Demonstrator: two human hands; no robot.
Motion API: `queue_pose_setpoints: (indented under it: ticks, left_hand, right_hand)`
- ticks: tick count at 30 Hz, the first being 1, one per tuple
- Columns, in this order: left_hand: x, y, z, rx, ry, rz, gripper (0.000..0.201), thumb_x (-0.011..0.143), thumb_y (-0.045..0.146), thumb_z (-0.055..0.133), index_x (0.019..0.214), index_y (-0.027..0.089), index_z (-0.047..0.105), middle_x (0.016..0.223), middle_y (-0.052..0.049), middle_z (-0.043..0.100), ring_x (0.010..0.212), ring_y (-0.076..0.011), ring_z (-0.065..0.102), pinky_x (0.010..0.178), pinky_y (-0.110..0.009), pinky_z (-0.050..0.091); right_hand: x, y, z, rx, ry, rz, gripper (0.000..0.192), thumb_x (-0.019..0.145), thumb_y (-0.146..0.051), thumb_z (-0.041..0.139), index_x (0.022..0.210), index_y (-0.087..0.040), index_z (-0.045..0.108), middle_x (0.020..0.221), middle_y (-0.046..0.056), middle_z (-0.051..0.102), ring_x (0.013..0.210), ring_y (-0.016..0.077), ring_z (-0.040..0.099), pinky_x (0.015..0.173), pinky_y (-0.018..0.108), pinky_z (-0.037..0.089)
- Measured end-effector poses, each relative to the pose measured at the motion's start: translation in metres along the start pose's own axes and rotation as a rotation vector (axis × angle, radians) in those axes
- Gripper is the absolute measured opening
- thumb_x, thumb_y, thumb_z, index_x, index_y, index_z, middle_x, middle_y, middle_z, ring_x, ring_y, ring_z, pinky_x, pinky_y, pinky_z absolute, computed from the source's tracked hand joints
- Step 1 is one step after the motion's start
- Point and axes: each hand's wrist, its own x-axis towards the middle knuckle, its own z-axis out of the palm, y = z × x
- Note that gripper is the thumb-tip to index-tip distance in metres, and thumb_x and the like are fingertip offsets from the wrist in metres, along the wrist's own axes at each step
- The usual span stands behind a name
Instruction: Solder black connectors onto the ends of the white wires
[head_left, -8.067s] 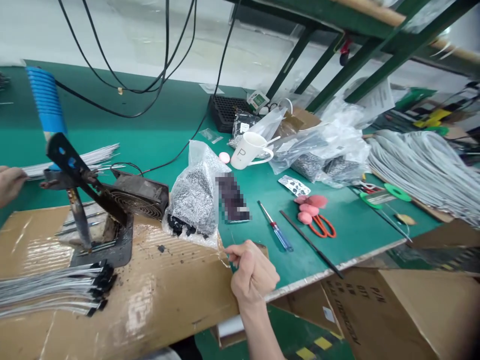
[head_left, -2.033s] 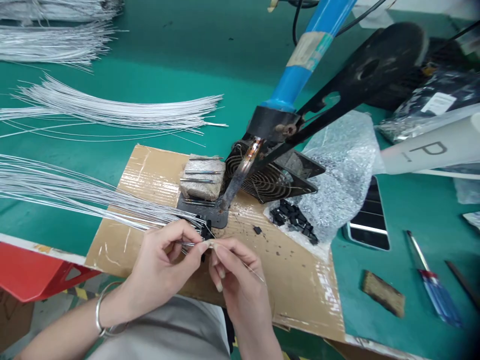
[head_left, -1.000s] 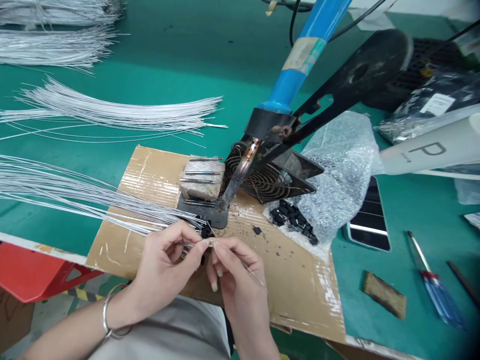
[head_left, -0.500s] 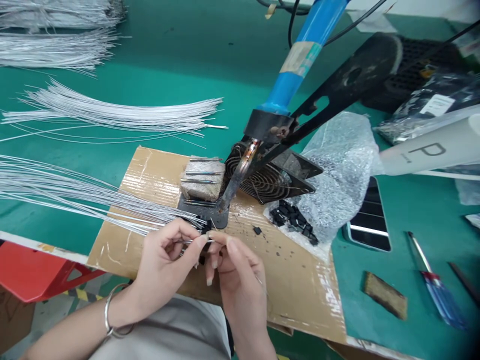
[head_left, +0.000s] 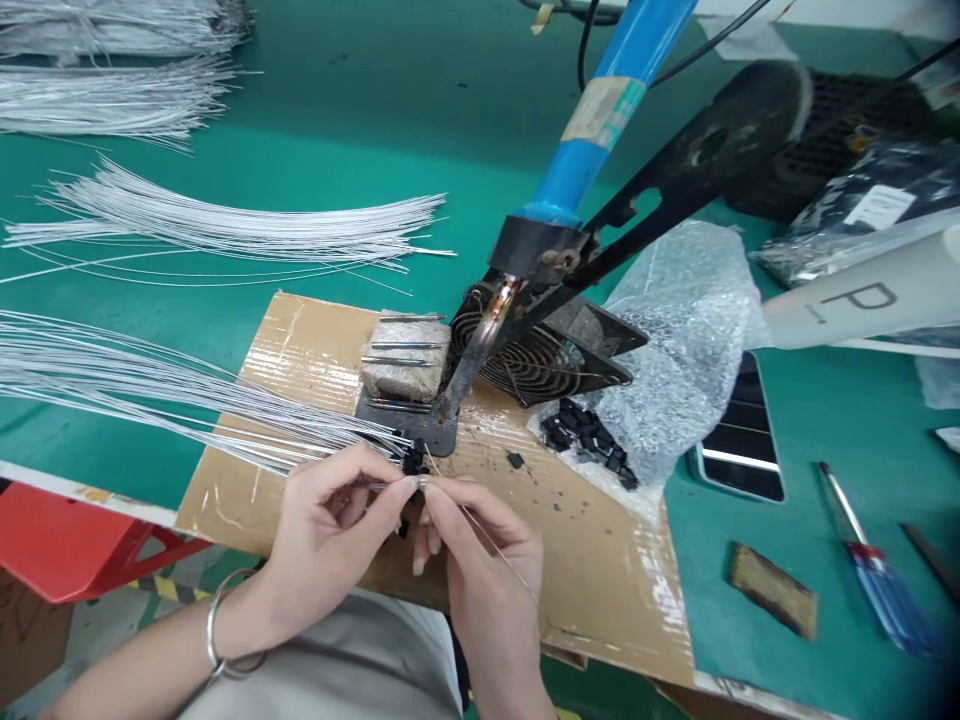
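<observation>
So we've got our left hand (head_left: pixel 330 520) and right hand (head_left: pixel 480 545) both pinched tight on one thin silver wire (head_left: pixel 491 540), fingertips meeting just below the blue-handled soldering iron (head_left: pixel 525 270), close enough for its tip.

Assembly workshop; soldering iron (head_left: pixel 600 110), wire bundles (head_left: pixel 225 225), green bench (head_left: pixel 337 120).

At the right edge of the frame, a white mug (head_left: pixel 862 300) lying on its side bears a single dark capital letter "P" followed by a small dot. Above it, in the upper right, a white label (head_left: pixel 870 205) on a dark plastic bag (head_left: pixel 900 185) is too blurred to read.
</observation>
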Motion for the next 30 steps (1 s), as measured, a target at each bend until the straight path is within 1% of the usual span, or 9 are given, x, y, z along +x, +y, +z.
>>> queue_pose_setpoints:
  ticks: [5, 11, 15, 18, 24, 30]
  left_hand:
    - [-0.001, -0.002, 0.001, 0.034, 0.010, 0.048, 0.019, 0.095, 0.020, 0.066, 0.076, 0.018, 0.069, 0.063, 0.002, 0.059, 0.051, -0.0080, 0.040, 0.046, -0.022, 0.031]
    - [-0.003, -0.002, 0.002, 0.065, 0.024, 0.059, 0.017, 0.095, 0.018, 0.066, 0.078, 0.018, 0.066, 0.062, 0.004, 0.055, 0.049, -0.0073, 0.036, 0.045, -0.022, 0.030]
    - [-0.003, -0.002, 0.002, 0.096, 0.027, 0.086, 0.016, 0.094, 0.015, 0.067, 0.078, 0.019, 0.066, 0.060, 0.006, 0.051, 0.048, -0.0065, 0.034, 0.044, -0.022, 0.028]
    - [-0.003, -0.001, 0.001, 0.120, 0.024, 0.107, 0.016, 0.093, 0.014, 0.068, 0.078, 0.020, 0.067, 0.061, 0.006, 0.053, 0.050, -0.0070, 0.037, 0.046, -0.022, 0.031]
    - [-0.004, -0.002, -0.002, 0.139, -0.025, 0.104, 0.016, 0.095, 0.018, 0.068, 0.079, 0.020, 0.068, 0.061, 0.004, 0.056, 0.054, -0.0097, 0.040, 0.052, -0.024, 0.035]
    - [-0.004, -0.001, -0.004, 0.187, -0.047, 0.108, 0.017, 0.094, 0.017, 0.066, 0.077, 0.019, 0.068, 0.058, 0.005, 0.052, 0.054, -0.0096, 0.037, 0.049, -0.024, 0.030]
  right_hand:
    - [0.000, -0.001, 0.001, 0.021, 0.005, 0.033, 0.013, 0.086, -0.037, 0.084, 0.087, -0.024, 0.085, 0.069, -0.001, 0.066, 0.048, 0.0076, 0.057, 0.045, 0.018, 0.051]
    - [-0.001, -0.003, 0.000, 0.033, -0.001, 0.045, 0.015, 0.085, -0.038, 0.085, 0.084, -0.024, 0.085, 0.059, -0.003, 0.061, 0.046, 0.0076, 0.053, 0.043, 0.017, 0.047]
    - [-0.001, -0.006, -0.002, 0.030, -0.016, 0.058, 0.016, 0.085, -0.039, 0.085, 0.082, -0.024, 0.084, 0.057, -0.003, 0.059, 0.046, 0.0070, 0.052, 0.044, 0.016, 0.045]
    - [0.002, -0.009, -0.004, 0.046, -0.048, 0.096, 0.016, 0.083, -0.039, 0.085, 0.080, -0.023, 0.084, 0.057, -0.004, 0.057, 0.045, 0.0065, 0.051, 0.043, 0.016, 0.044]
    - [0.011, -0.021, -0.007, 0.043, -0.102, 0.196, 0.020, 0.078, -0.040, 0.088, 0.072, -0.021, 0.082, 0.054, -0.003, 0.058, 0.044, 0.0077, 0.050, 0.042, 0.018, 0.041]
    - [0.011, -0.034, -0.007, -0.030, -0.095, 0.270, 0.022, 0.073, -0.039, 0.090, 0.069, -0.020, 0.081, 0.054, -0.003, 0.058, 0.044, 0.0072, 0.051, 0.043, 0.019, 0.042]
